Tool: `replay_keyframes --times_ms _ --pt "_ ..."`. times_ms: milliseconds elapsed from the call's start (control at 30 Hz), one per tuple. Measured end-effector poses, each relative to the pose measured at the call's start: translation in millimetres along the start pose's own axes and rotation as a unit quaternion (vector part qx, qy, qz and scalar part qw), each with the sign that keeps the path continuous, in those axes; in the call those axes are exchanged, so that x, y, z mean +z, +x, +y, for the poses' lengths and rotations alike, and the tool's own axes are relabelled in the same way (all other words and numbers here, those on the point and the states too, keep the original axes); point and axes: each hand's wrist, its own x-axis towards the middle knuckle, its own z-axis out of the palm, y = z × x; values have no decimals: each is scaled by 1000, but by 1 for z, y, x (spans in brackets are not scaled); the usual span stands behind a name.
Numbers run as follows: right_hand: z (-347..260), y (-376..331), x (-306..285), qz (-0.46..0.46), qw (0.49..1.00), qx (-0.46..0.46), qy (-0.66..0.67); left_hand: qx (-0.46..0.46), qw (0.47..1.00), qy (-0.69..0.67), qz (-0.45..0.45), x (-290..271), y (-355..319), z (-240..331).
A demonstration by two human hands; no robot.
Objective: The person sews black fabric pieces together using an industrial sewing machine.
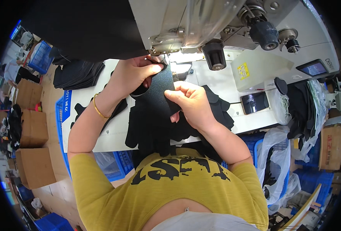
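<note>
A black fabric piece (159, 87) is stretched between my two hands, just below the needle area of a white sewing machine (220, 30). My left hand (141, 71) pinches its upper left edge close to the presser foot (165, 59), thumb on top. Lower down, my right hand (189, 102) grips the piece's right edge between thumb and fingers. Part of the fabric curls into a loop beside my left hand. Under both hands, more black cut pieces (147, 125) lie heaped on the white table (118, 140) and hang over its front edge.
A stack of black pieces (78, 75) lies at the table's far left. On the right are a dark phone-like device (255, 102) and a plastic bag (280, 106). Blue crates (122, 163) stand below the table. Cardboard boxes (34, 167) line the left floor.
</note>
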Motion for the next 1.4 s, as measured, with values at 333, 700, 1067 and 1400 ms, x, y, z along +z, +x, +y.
replay_keyframes --times_ms 333,700,1067,1400 --pt "0 -2 -6 -2 1000 -15 -11 -37 992 119 20 -5 -3 -2" --pt "-8 -15 -8 -4 988 -32 -151 537 624 534 192 24 -54 -49" --pt "-5 13 -6 -5 989 -91 -114 544 643 517 156 1 -23 -50" --pt "-5 -2 -13 2 988 -56 -145 527 638 529 189 -6 3 -46"
